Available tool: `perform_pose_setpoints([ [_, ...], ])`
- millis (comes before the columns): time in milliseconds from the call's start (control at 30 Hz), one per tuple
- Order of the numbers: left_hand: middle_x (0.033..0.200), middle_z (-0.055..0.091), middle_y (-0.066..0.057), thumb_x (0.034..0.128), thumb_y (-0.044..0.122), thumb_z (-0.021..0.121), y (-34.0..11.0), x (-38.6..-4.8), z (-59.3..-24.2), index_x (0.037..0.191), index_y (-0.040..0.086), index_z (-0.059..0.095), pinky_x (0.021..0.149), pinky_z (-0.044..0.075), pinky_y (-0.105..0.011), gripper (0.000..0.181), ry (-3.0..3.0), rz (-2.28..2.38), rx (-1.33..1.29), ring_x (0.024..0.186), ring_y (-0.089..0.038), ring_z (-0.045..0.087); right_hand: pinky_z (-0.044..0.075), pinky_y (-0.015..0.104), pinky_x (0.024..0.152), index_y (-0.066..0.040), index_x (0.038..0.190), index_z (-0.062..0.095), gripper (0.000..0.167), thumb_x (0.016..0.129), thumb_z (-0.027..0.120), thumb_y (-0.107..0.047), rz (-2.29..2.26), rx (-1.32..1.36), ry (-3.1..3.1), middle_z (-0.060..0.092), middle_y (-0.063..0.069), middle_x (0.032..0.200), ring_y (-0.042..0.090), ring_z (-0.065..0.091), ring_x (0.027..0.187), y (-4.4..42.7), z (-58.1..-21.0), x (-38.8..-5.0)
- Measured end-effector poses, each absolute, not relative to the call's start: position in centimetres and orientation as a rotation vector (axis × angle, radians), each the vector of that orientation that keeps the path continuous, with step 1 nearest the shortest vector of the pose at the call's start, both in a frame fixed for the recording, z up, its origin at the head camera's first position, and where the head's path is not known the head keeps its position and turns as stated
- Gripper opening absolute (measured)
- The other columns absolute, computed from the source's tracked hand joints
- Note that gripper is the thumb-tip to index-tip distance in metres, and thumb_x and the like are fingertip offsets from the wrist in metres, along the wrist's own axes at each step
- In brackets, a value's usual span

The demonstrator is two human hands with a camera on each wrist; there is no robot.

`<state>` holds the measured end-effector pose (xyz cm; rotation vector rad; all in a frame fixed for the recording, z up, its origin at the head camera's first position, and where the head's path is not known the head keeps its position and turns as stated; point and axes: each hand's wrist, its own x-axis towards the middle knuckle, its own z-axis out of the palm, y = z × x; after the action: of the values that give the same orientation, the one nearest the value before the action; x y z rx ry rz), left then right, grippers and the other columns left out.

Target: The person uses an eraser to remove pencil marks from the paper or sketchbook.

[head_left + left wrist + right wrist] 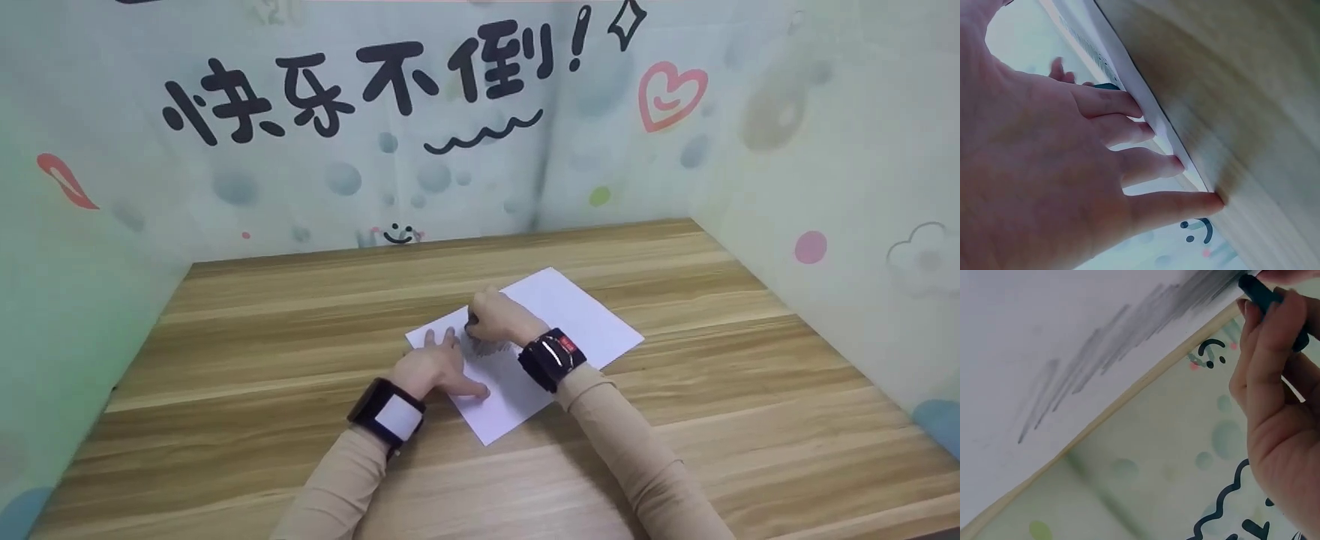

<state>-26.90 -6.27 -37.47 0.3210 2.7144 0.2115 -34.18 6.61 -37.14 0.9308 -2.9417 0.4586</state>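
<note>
Left hand (435, 367): fingers spread, gripping nothing, touching paper (592, 315). Right hand (499, 315): curled, pinching one dark stick (1262, 295). Paper: one sheet, under both hands. Grey strokes (1129, 337): several, beside right hand.

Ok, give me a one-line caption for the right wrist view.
Right hand holding a short dark teal stick, its tip at a band of gray strokes on white paper.
</note>
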Motion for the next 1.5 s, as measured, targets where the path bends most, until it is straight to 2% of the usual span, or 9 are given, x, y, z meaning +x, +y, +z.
perform_pose_setpoints([
  [67, 0.161, 0.009, -0.016, 0.0783, 0.061, 0.061, -6.3, -26.9, -37.4, 0.15, 0.0, 0.023, 0.115, 0.017, -0.062, 0.101, 2.718, 0.23, 0.319, 0.147, -0.043, 0.005, 0.039, 0.019, 0.048, 0.001, 0.074, 0.069, 0.009, 0.079, 0.063, -0.005, 0.399, 0.955, -2.98, 0.062, 0.004, 0.065, 0.01, 0.05, 0.054, 6.6, -36.9, -33.9],
  [333, 0.161, 0.008, -0.015, 0.0773, 0.06, 0.062, -6.1, -26.7, -37.6, 0.149, 0.001, 0.025, 0.112, 0.019, -0.067, 0.1, 2.723, 0.242, 0.305, 0.147, -0.042, 0.005, 0.035, 0.019, 0.05, -0.003, 0.074, 0.062, 0.005, 0.077, 0.065, -0.006, 0.169, 1.186, -2.974, 0.051, -0.002, 0.063, 0.011, 0.046, 0.058, 6.9, -36.6, -33.5],
  [500, 0.161, 0.009, -0.013, 0.0773, 0.061, 0.061, -5.9, -26.6, -38.0, 0.15, 0.003, 0.026, 0.112, 0.017, -0.068, 0.099, 2.732, 0.213, 0.301, 0.147, -0.041, 0.006, 0.034, 0.019, 0.05, -0.002, 0.076, 0.061, 0.004, 0.078, 0.063, -0.005, 0.191, 1.196, -2.958, 0.05, -0.003, 0.063, 0.011, 0.046, 0.058, 6.9, -37.1, -33.5],
  [600, 0.161, 0.01, -0.014, 0.0768, 0.061, 0.06, -5.8, -26.6, -38.1, 0.149, 0.003, 0.027, 0.111, 0.017, -0.069, 0.098, 2.729, 0.192, 0.321, 0.147, -0.042, 0.007, 0.037, 0.02, 0.05, -0.002, 0.076, 0.062, 0.002, 0.077, 0.063, -0.003, 0.218, 1.183, -3.025, 0.053, -0.001, 0.065, 0.012, 0.048, 0.057, 6.8, -37.1, -33.5],
  [733, 0.161, 0.008, -0.013, 0.0765, 0.061, 0.06, -5.8, -26.7, -38.0, 0.15, 0.004, 0.024, 0.11, 0.016, -0.071, 0.1, 2.728, 0.192, 0.3, 0.147, -0.041, 0.006, 0.041, 0.021, 0.051, 0.0, 0.077, 0.064, 0.006, 0.08, 0.061, -0.004, 0.239, 1.147, -2.958, 0.057, 0.004, 0.067, 0.014, 0.051, 0.059, 6.5, -37.1, -33.6],
  [933, 0.161, 0.009, -0.013, 0.0759, 0.061, 0.061, -5.7, -26.7, -37.9, 0.15, 0.005, 0.026, 0.111, 0.013, -0.07, 0.1, 2.737, 0.202, 0.277, 0.147, -0.041, 0.006, 0.039, 0.02, 0.046, -0.004, 0.072, 0.06, 0.006, 0.077, 0.064, -0.003, 0.269, 1.131, -3.077, 0.054, -0.001, 0.061, 0.011, 0.05, 0.053, 6.8, -36.5, -33.4],
  [1133, 0.162, 0.005, -0.013, 0.0758, 0.061, 0.061, -5.4, -26.7, -37.7, 0.152, 0.003, 0.014, 0.11, 0.017, -0.07, 0.107, 2.706, 0.225, 0.253, 0.148, -0.04, 0.004, 0.038, 0.018, 0.047, -0.001, 0.075, 0.063, 0.004, 0.079, 0.061, -0.003, 0.281, 1.074, -3.04, 0.054, 0.001, 0.064, 0.012, 0.051, 0.056, 6.6, -36.4, -33.4],
  [1333, 0.162, 0.005, -0.014, 0.0766, 0.06, 0.06, -5.4, -26.6, -37.2, 0.151, 0.003, 0.02, 0.11, 0.023, -0.068, 0.101, 2.693, 0.18, 0.261, 0.147, -0.042, 0.005, 0.038, 0.02, 0.046, -0.004, 0.071, 0.061, 0.005, 0.074, 0.064, -0.002, 0.209, 1.103, -3.134, 0.055, -0.001, 0.061, 0.012, 0.05, 0.054, 6.2, -36.0, -33.1],
  [1500, 0.162, 0.003, -0.013, 0.076, 0.059, 0.06, -5.5, -26.4, -37.1, 0.152, 0.002, 0.013, 0.11, 0.022, -0.067, 0.106, 2.673, 0.207, 0.257, 0.147, -0.041, 0.003, 0.038, 0.018, 0.046, -0.001, 0.074, 0.063, 0.004, 0.078, 0.063, -0.003, 0.28, 1.092, -3.078, 0.06, 0.003, 0.063, 0.011, 0.05, 0.054, 6.0, -36.0, -33.0],
])
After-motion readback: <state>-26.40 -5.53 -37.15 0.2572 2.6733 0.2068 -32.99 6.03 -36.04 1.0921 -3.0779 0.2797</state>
